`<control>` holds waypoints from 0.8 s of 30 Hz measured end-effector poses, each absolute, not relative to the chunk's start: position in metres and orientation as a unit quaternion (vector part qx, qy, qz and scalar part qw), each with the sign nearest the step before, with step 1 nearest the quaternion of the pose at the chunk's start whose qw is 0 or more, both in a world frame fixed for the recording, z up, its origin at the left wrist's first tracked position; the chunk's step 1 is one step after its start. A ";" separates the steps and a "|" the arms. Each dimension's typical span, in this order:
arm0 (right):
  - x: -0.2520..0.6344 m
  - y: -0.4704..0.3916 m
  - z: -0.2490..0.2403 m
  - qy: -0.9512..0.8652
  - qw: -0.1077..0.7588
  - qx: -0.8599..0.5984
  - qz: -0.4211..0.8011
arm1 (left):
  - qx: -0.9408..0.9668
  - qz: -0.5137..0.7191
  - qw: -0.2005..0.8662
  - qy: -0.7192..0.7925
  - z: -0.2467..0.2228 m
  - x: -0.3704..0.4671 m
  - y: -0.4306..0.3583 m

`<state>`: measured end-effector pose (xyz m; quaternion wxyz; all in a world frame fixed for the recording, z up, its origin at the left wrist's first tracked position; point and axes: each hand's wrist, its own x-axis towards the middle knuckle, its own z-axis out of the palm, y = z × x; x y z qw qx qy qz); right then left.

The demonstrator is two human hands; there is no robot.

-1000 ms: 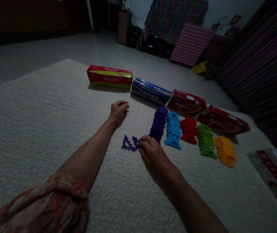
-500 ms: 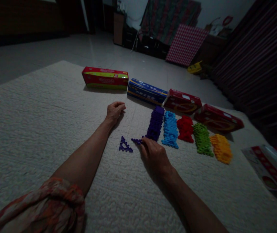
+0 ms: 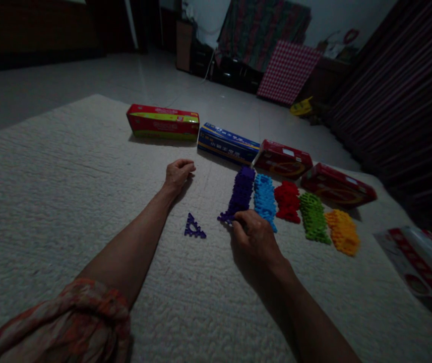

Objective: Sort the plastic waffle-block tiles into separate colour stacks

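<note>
My right hand (image 3: pixel 255 234) pinches a purple toothed piece (image 3: pixel 226 218) at the near end of the purple row (image 3: pixel 242 189). My left hand (image 3: pixel 179 174) rests on the pale quilted mat (image 3: pixel 87 201), its fingers curled together; whether anything is inside is too small to tell. Between and below the hands lies a loose purple triangle (image 3: pixel 194 228). To the right of the purple row run rows of light blue pieces (image 3: pixel 264 196), red pieces (image 3: pixel 288 201), green pieces (image 3: pixel 314 218) and yellow pieces (image 3: pixel 343 232).
Behind the rows stand a red and green box (image 3: pixel 163 122), a blue box (image 3: pixel 228 143) and two dark red boxes (image 3: pixel 284 159) (image 3: pixel 338 185). A red and white package (image 3: pixel 420 262) lies at the right edge. A striped curtain hangs beyond.
My right hand has moved right with the purple piece, away from the loose triangle and up against the purple row. My left hand has stayed in place.
</note>
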<state>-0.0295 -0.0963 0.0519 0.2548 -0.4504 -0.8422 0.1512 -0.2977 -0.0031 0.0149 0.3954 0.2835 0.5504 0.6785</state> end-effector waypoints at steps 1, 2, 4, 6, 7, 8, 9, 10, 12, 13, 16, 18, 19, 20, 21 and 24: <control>-0.030 -0.096 0.052 -0.839 0.251 -0.459 0.150 | 0.284 0.678 0.397 0.550 0.014 -0.298 -0.003; -0.030 -0.097 0.053 -0.836 0.247 -0.467 0.148 | 0.285 0.677 0.398 0.550 0.014 -0.298 -0.003; -0.031 -0.098 0.053 -0.834 0.241 -0.475 0.144 | 0.285 0.677 0.397 0.550 0.014 -0.298 -0.003; -0.032 -0.098 0.052 -0.831 0.236 -0.484 0.135 | 0.284 0.679 0.395 0.550 0.015 -0.298 -0.003; -0.031 -0.097 0.051 -0.829 0.235 -0.489 0.131 | 0.284 0.679 0.395 0.549 0.015 -0.298 -0.003; -0.031 -0.096 0.049 -0.828 0.235 -0.494 0.125 | 0.284 0.679 0.396 0.549 0.015 -0.298 -0.003; -0.030 -0.095 0.048 -0.827 0.235 -0.497 0.120 | 0.285 0.678 0.397 0.549 0.015 -0.298 -0.004; -0.029 -0.093 0.046 -0.825 0.239 -0.499 0.112 | 0.285 0.677 0.397 0.550 0.015 -0.298 -0.004; -0.027 -0.090 0.043 -0.823 0.257 -0.498 0.092 | 0.285 0.674 0.396 0.554 0.015 -0.298 -0.004; -0.027 -0.090 0.043 -0.821 0.271 -0.496 0.079 | 0.284 0.673 0.394 0.557 0.014 -0.299 -0.004; -0.029 -0.092 0.045 -0.825 0.307 -0.471 0.063 | 0.285 0.674 0.388 0.560 0.013 -0.299 -0.003; -0.035 -0.099 0.048 -0.839 0.318 -0.433 0.090 | 0.289 0.676 0.387 0.557 0.012 -0.300 -0.003; -0.040 -0.105 0.049 -0.847 0.319 -0.410 0.113 | 0.291 0.677 0.387 0.554 0.012 -0.300 -0.002; -0.044 -0.110 0.049 -0.856 0.316 -0.385 0.139 | 0.292 0.678 0.387 0.552 0.012 -0.300 -0.002; -0.050 -0.116 0.049 -0.866 0.306 -0.359 0.164 | 0.292 0.679 0.388 0.551 0.012 -0.299 -0.002; -0.064 -0.130 0.043 -0.900 0.259 -0.285 0.204 | 0.290 0.678 0.387 0.554 0.014 -0.298 -0.003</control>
